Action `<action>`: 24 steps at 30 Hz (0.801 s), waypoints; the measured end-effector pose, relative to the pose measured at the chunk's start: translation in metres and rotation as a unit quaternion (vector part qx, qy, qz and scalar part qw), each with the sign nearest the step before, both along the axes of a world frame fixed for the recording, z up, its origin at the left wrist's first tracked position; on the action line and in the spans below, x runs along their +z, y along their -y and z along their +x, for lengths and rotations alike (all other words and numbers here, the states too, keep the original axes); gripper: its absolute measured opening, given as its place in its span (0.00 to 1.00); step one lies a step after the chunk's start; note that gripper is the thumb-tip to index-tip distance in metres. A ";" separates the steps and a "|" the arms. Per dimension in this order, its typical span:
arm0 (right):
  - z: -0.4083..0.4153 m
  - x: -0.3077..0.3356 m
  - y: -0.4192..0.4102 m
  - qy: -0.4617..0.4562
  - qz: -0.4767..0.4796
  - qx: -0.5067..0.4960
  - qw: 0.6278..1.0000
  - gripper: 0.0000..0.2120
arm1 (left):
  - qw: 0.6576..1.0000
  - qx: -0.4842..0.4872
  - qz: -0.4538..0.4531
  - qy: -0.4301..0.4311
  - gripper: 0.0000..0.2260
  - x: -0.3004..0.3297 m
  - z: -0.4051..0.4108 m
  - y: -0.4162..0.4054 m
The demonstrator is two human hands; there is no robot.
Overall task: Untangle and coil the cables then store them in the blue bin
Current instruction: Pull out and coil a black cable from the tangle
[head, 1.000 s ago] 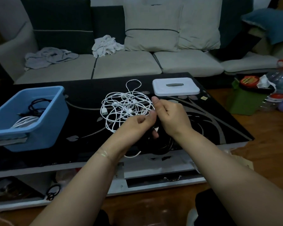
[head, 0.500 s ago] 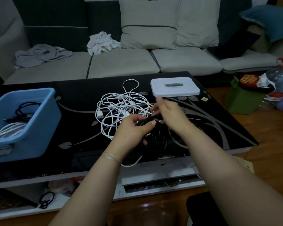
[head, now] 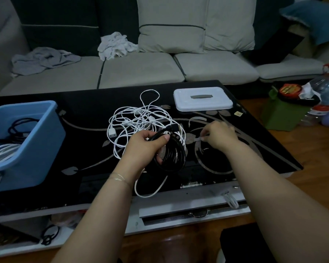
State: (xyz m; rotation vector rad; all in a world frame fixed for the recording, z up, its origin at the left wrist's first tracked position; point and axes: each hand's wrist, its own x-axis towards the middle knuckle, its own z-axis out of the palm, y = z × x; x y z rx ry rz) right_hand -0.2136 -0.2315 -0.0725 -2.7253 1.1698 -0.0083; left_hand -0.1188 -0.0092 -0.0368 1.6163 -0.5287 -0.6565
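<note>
Head cam: I've got the left hand (head: 142, 147) wrapped around the black cable coil (head: 172, 154), thumb over the top strands, fingers curled through the loop. The coil hangs just above the black table (head: 84, 149), over its near edge. Its plug end (head: 174, 128) sticks up past the hand.

Right hand (head: 219, 136) is off to the right, apart from the coil, fingertips pinching a thin pale strip (head: 198, 139) low over the tabletop. Can't tell what the strip is.

White cable tangle (head: 141, 126) sits mid-table, just behind the left hand, still a knot; one strand trails off the near edge.

Blue bin (head: 36, 145) on the table's left end, well apart from both hands, holding a black cable (head: 19, 130) and a white coil (head: 2, 152).

White lid (head: 202, 99) lies flat at the far right of the table. Sofa (head: 141, 71) behind.
</note>
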 end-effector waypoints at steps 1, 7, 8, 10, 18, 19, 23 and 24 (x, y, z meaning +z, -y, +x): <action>0.000 -0.004 0.001 0.009 -0.004 0.001 1.000 0.08 | 1.000 -0.002 -0.002 -0.008 0.10 0.000 0.000 0.001; 0.002 0.006 -0.005 0.253 -0.074 0.008 0.965 0.09 | 0.999 0.000 -0.015 -0.036 0.09 -0.003 0.003 0.002; 0.002 0.019 -0.012 0.312 -0.082 0.005 0.947 0.09 | 0.999 0.008 -0.016 -0.037 0.10 -0.004 0.004 0.002; 0.004 0.046 -0.029 0.406 -0.081 0.013 0.910 0.09 | 0.999 0.022 -0.018 -0.037 0.10 -0.006 0.007 0.001; 0.009 0.098 -0.106 0.287 0.329 0.042 0.899 0.09 | 0.992 0.106 -0.056 -0.034 0.09 -0.005 0.006 0.002; 0.008 0.093 -0.112 0.243 0.343 0.039 0.906 0.10 | 0.991 0.115 -0.060 -0.033 0.08 -0.005 0.006 0.002; 0.013 0.072 -0.127 0.197 0.360 0.017 0.912 0.10 | 0.988 0.131 -0.085 -0.018 0.09 -0.003 0.003 -0.001; 0.016 0.069 -0.128 0.197 0.346 0.013 0.917 0.11 | 0.986 0.134 -0.094 -0.009 0.08 -0.003 0.002 -0.002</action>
